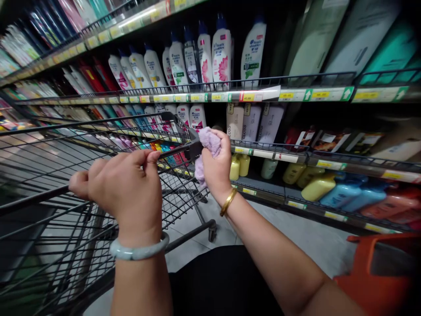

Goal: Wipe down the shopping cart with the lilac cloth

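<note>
shopping cart (194, 235) beside shelves of hair-care bottles, seen from its handle end. the left hand (123, 186), at left, is curled in a closed fist around the black handle bar (39, 198), probably to steady the cart. the right hand (219, 169), farther and to the right, pinches a lilac fluffy cloth (210, 141) between thumb and fingers; the cloth is bunched against the black plastic end fitting (193, 149) at the right end of the bar, apparently folded so that it pads the fingers and wraps the fitting. beyond, head & shoulders bottles (221, 59) stand upright behind a wire guard rail (272, 80), presumably there to stop them tipping off, with labels facing outward, likely for easy reading.
</note>
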A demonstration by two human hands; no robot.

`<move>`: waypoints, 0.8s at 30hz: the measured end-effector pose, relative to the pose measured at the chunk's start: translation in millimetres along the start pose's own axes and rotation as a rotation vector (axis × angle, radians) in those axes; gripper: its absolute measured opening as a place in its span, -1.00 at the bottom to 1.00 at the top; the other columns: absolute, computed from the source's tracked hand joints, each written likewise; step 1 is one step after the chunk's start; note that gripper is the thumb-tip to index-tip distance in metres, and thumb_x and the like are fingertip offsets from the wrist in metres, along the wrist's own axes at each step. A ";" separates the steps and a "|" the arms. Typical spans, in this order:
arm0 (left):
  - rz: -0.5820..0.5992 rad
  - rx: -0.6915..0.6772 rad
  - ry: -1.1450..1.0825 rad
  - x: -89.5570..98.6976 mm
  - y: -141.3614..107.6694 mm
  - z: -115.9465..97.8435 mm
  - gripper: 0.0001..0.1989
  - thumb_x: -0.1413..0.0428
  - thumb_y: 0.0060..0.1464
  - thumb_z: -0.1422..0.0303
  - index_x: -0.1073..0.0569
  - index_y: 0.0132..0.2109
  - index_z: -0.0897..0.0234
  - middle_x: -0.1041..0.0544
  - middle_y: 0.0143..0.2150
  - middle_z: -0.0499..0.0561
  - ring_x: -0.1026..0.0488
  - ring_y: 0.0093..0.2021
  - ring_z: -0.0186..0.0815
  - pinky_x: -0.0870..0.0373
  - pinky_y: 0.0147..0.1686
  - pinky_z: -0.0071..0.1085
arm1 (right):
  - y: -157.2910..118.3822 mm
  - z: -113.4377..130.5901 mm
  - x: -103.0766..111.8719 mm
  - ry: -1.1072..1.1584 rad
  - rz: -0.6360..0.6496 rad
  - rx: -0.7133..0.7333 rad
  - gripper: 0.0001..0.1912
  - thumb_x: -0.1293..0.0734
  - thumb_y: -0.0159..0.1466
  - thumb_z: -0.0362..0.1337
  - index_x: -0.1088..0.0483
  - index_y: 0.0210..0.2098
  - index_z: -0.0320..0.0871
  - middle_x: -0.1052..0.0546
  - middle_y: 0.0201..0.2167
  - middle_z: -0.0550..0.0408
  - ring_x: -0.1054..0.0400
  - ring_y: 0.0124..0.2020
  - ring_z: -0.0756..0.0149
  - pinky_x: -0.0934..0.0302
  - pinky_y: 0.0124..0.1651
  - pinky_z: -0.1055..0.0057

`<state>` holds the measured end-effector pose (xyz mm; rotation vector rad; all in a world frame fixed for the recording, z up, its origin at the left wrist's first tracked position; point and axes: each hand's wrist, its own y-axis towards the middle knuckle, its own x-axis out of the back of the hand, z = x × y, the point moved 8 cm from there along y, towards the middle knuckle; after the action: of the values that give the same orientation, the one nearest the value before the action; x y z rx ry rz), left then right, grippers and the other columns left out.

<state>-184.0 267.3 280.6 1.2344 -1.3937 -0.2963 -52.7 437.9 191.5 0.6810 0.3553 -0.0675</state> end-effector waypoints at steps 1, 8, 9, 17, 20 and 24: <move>0.002 -0.002 -0.005 0.0 -1.0 -0.7 -0.53 0.08 0.32 -0.06 -0.60 -0.25 0.06 -0.61 -0.25 0.09 -0.33 -0.10 -0.03 0.00 0.16 0.16 | -2.0 -2.5 1.6 -0.015 0.011 0.006 -0.49 -0.26 0.13 -0.47 -0.36 0.06 -0.04 -0.47 0.05 0.08 -0.37 0.10 0.29 -0.23 0.33 0.18; 0.013 -0.099 -0.058 -6.4 -7.2 -4.1 -0.70 0.02 0.31 0.09 -0.59 -0.07 -0.06 -0.56 -0.21 0.06 -0.33 -0.03 0.01 0.05 0.18 0.21 | -38.0 -83.0 22.6 -0.063 -0.061 -0.487 -0.60 -0.21 0.11 -0.46 -0.35 -0.05 -0.12 -0.52 -0.13 0.08 -0.44 -0.11 0.28 -0.38 0.14 0.19; 0.012 -0.110 -0.061 -7.1 -7.4 -4.4 -0.71 0.02 0.32 0.10 -0.59 -0.05 -0.08 -0.57 -0.20 0.05 -0.34 -0.01 0.01 0.05 0.18 0.21 | -37.1 -75.1 20.8 -0.046 -0.064 -0.482 -0.60 -0.21 0.12 -0.46 -0.34 -0.04 -0.12 -0.52 -0.13 0.08 -0.45 -0.12 0.28 -0.39 0.12 0.20; 0.014 -0.126 -0.031 -8.8 -9.6 -7.9 -0.70 0.03 0.34 0.13 -0.59 -0.03 -0.05 -0.59 -0.19 0.06 -0.35 0.00 0.00 0.06 0.19 0.18 | -21.7 19.3 -5.9 -0.156 0.104 0.222 -0.54 -0.27 0.16 -0.49 -0.39 0.03 -0.04 -0.43 0.08 0.01 -0.32 0.19 0.24 -0.19 0.37 0.17; 0.036 -0.132 -0.047 -12.5 -9.9 -6.6 -0.70 -0.01 0.32 0.14 -0.58 0.03 -0.01 -0.58 -0.15 0.09 -0.34 0.03 0.03 0.07 0.20 0.19 | -28.1 -34.9 7.7 -0.228 0.054 0.023 -0.55 -0.27 0.08 -0.51 -0.39 -0.04 -0.10 -0.45 -0.01 -0.01 -0.36 0.09 0.22 -0.25 0.29 0.16; 0.082 -0.149 -0.060 -17.6 -10.0 -8.0 -0.65 -0.07 0.28 0.14 -0.53 0.15 -0.01 -0.56 -0.02 0.12 -0.31 0.13 0.08 0.03 0.24 0.19 | -31.7 -56.6 14.6 -0.232 -0.026 -0.216 -0.55 -0.26 0.08 -0.51 -0.35 -0.04 -0.12 -0.49 -0.09 0.03 -0.40 -0.03 0.22 -0.32 0.19 0.18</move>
<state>-177.0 280.8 265.1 1.0507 -1.4433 -0.3756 -61.5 449.5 126.6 0.4484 0.1450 -0.1299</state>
